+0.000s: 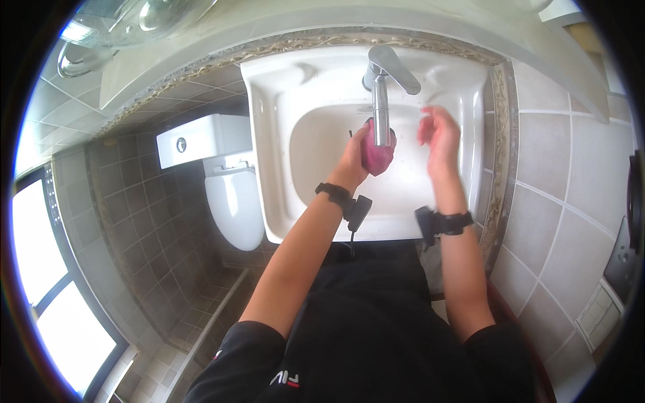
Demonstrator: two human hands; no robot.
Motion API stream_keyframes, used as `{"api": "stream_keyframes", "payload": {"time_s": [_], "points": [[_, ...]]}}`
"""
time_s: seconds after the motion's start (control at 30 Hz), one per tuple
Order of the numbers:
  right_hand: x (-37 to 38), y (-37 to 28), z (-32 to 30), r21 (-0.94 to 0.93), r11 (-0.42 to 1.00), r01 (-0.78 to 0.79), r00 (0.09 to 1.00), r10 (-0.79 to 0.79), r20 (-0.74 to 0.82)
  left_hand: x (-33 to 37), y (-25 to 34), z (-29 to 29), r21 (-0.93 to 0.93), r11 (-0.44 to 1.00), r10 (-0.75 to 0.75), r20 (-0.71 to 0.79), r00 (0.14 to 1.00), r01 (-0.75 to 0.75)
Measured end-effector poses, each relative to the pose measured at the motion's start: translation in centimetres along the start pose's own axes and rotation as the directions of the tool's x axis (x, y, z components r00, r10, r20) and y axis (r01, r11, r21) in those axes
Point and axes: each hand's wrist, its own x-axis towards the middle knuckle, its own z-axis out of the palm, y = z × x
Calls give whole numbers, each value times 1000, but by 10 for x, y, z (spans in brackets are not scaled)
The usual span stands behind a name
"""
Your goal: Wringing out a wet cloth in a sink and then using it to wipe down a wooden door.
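Observation:
My left hand [353, 158] is closed round a magenta, rounded thing [377, 158] about as long as a palm, its exact kind unclear. It sits directly beneath the spout of the chrome faucet [380, 111], which covers part of it. To the right of the faucet, my right hand [441, 138] hovers over the basin with bent fingers held apart and nothing in them; it is slightly blurred. Both hands are above the white washbasin [312, 181]. Whether water runs from the spout cannot be made out.
The faucet's lever [403, 77] points right. A white toilet [235, 201] stands left of the basin, beside dark tiled walls. A pale ledge [302, 30] runs behind the basin, with glassware [144, 20] at far left. Light wall tiles [544, 161] rise at right. Each wrist wears a black strap.

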Motion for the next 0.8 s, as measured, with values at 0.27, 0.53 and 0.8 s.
{"api": "stream_keyframes", "payload": {"time_s": [0.27, 0.53, 0.8], "points": [[-32, 111, 52, -150, 981, -127, 982, 145, 120, 27, -7, -33, 278, 959, -38, -87, 996, 61], [-11, 125, 52, 273, 920, -280, 958, 287, 14, 36, -47, -16, 748, 556, 665, -138, 734, -363], [-20, 132, 69, 248, 950, -190, 972, 217, -88, 34, -35, -30, 683, 656, 616, -237, 751, -322]]}}
